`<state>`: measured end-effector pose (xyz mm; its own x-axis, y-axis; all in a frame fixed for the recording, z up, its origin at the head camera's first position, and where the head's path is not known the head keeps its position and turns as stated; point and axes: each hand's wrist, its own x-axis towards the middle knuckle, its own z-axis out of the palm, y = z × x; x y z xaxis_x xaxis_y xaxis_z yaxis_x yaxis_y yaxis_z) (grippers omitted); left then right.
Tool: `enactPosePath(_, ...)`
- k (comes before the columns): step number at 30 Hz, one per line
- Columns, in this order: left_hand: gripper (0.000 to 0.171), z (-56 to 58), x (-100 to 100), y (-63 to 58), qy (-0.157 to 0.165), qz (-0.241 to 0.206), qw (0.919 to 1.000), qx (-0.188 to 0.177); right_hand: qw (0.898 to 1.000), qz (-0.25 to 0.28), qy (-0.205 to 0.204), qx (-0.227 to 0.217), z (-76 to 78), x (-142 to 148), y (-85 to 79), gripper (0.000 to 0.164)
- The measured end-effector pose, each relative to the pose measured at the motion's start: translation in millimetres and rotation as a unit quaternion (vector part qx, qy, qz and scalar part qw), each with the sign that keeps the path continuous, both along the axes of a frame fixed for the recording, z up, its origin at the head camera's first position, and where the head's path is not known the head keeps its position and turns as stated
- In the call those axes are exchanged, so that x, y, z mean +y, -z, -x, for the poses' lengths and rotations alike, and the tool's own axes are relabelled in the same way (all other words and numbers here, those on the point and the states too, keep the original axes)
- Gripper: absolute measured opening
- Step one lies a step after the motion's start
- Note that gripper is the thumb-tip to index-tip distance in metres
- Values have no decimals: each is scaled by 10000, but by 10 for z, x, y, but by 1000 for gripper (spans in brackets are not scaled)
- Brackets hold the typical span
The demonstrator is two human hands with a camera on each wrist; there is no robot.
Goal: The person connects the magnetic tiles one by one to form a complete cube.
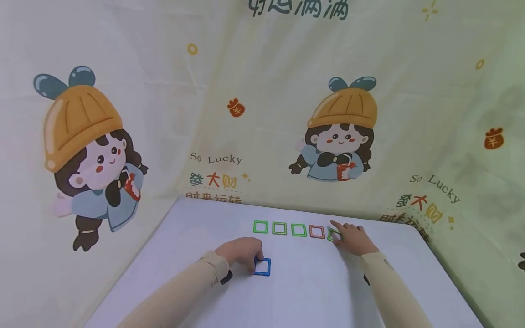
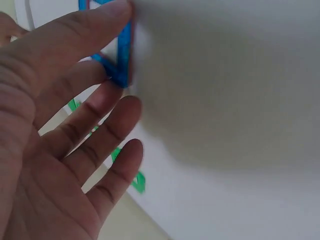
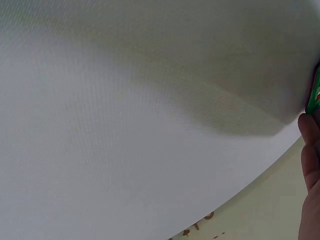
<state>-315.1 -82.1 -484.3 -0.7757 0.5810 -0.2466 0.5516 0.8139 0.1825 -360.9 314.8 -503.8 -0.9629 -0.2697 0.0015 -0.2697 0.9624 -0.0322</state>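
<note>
My left hand (image 1: 242,251) pinches a blue square frame tile (image 1: 269,268) by its left side, low over the white table. In the left wrist view the thumb lies over the blue tile (image 2: 123,52), with the other fingers spread below it. Farther back and to the right, my right hand (image 1: 356,238) holds a green square frame tile (image 1: 330,234) between thumb and fingers, at the right end of a row. A fingertip meets the edge of this green tile (image 3: 312,102) in the right wrist view; most of that hand is out of frame there.
Left of the right hand, the row continues with a red square tile (image 1: 316,237) and several green-edged ones, the leftmost green tile (image 1: 260,232) among them. The white table (image 1: 303,291) ends at a printed cloth backdrop (image 1: 266,136) behind and at the sides.
</note>
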Motion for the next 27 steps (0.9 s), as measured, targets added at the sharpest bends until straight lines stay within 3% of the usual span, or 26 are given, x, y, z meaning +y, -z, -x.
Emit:
enactPosePath(6,43,-174,173,159,668,-129,9977,44,9984,375,204,-360,-34,38,26,66)
enactPosePath(9,44,-276,242,179,873,-208,9960,-22,9974,474,266,-484,-56,62,48,57)
enactPosePath(15,45,-452,299,254,828,-729,9932,-371,9976,606,112,-317,-113,111,110,52)
enactPosePath(19,48,-529,306,339,853,-970,9912,-275,9971,714,164,-226,-156,105,92,54)
enactPosePath(27,49,-608,321,376,420,-1144,9924,-164,9949,958,289,-145,-208,43,2,58)
